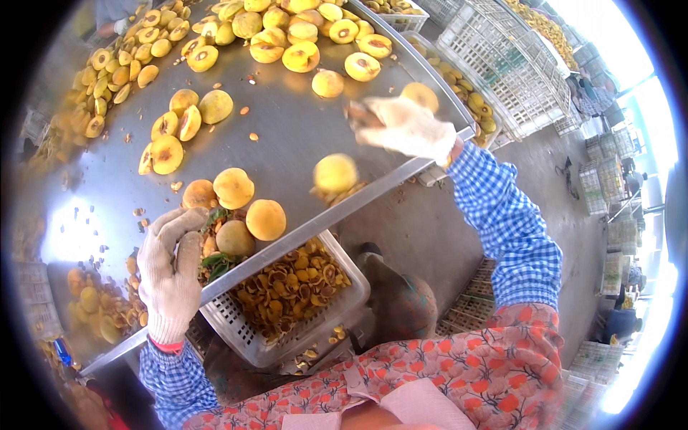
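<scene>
My left hand (pixel 170 261), in a white knit glove, is at the metal table's near edge with its fingers curled; what they hold, if anything, is hidden. Beside it lie whole yellow fruits (pixel 266 220) and a small pile of leaves and bits (pixel 216 266). My right hand (pixel 401 125), also gloved, hovers over the table's right edge, blurred, with a fruit (pixel 419 93) just behind it. A blurred yellow fruit (pixel 335 172) is below that hand. Beneath the edge, a white crate (pixel 236 330) holds fruit scraps.
Halved fruit (pixel 301 56) is heaped across the back of the metal table (pixel 272 129) and at left. White crates (pixel 523 72) stand right, with more crates (pixel 602 186) along the bright wall. Another person's hand (pixel 107 29) shows top left; a person (pixel 618 322) is far right.
</scene>
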A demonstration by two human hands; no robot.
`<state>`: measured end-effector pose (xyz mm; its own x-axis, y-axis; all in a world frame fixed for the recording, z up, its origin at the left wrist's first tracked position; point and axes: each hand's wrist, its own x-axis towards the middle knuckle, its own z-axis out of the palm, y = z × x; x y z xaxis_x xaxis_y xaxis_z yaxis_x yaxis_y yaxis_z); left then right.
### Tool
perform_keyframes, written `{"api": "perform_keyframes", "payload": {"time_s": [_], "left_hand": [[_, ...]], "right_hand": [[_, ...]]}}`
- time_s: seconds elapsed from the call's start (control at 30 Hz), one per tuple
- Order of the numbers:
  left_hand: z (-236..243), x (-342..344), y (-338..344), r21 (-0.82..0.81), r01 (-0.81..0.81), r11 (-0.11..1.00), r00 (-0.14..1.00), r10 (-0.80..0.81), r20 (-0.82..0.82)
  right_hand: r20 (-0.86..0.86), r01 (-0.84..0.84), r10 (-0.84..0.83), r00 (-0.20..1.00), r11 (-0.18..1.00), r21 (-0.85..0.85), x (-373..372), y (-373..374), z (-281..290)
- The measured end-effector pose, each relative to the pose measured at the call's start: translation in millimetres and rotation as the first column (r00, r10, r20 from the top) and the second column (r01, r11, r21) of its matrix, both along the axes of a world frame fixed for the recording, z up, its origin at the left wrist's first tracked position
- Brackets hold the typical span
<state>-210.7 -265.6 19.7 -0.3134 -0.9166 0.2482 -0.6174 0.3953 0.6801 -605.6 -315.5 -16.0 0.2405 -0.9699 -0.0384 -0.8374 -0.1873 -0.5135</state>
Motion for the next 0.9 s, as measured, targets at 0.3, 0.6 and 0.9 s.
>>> {"api": "perform_keyframes", "payload": {"time_s": [0.3, 0.6, 0.9], "left_hand": [[-18, 51, -87, -0.066, -0.139, 0.988, 0.959, 0.151, 0.238], [-47, 21, -252, 0.022, -0.263, 0.964, 0.881, 0.231, 0.413], [-14, -1, -307, 0.29, -0.255, 0.922, 0.898, 0.115, 0.424]], "right_hand": [[-0.374, 0.461, -0.491, 0.787, 0.871, -0.173, -105, -165, -26], [-0.202, 0.021, -0.056, 0.978, 0.985, -0.173, 21, -138, -16], [0.355, -0.008, -0.036, 0.934, 0.992, 0.122, 74, -157, 9]]}}
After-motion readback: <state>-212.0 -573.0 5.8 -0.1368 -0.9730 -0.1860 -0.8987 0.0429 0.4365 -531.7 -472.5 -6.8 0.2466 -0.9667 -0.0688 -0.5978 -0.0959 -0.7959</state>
